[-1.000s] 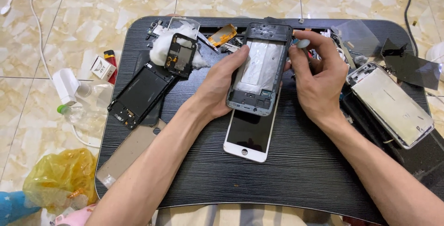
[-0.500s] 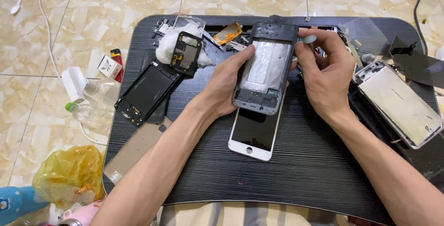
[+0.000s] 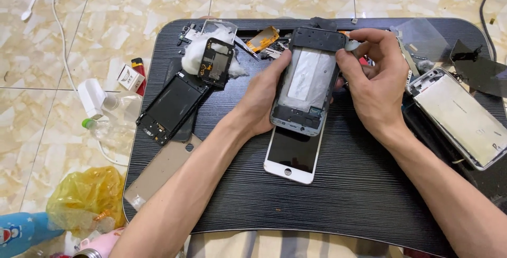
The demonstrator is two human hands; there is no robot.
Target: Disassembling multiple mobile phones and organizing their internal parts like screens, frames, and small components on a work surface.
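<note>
Above the white phone [image 3: 292, 155] on the surface [image 3: 343, 205], both hands' fingers [image 3: 279, 65] clasp an opened phone frame [image 3: 308, 81], left hand [image 3: 264, 99] and right hand [image 3: 372, 81] alike.

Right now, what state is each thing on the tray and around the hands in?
Phone frame: opened, held up in both hands.
Left hand: gripping the frame's left edge.
Right hand: pinching its top right corner.
White-fronted phone: flat, screen up, dark.
Black phone shell: lying open, innards showing.
Silver phone body: lying flat, back off.
</note>
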